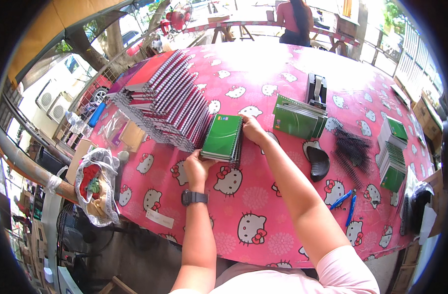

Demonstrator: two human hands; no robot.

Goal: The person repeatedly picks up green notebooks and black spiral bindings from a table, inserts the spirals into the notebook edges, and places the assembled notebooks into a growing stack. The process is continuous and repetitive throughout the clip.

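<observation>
Left hand (198, 166): nearest the camera, a watch on its wrist; fingers curled around the near edge of the green notebook stack (224, 138).
Right hand (253, 129): fingers closed over the stack's far right corner.
Stack position: flat on the pink cartoon-print tablecloth (253, 206), just beside the long leaning row of spiral notebooks (170, 100).
Weight: likely moderate; several books together.
Stiffness: covers look glossy and slippery, so books may slide apart.
Best hold: two opposite edges squeezed together, away from the wire spines.
Nearby: black binding coils (352, 149), blue pens (345, 202).
</observation>
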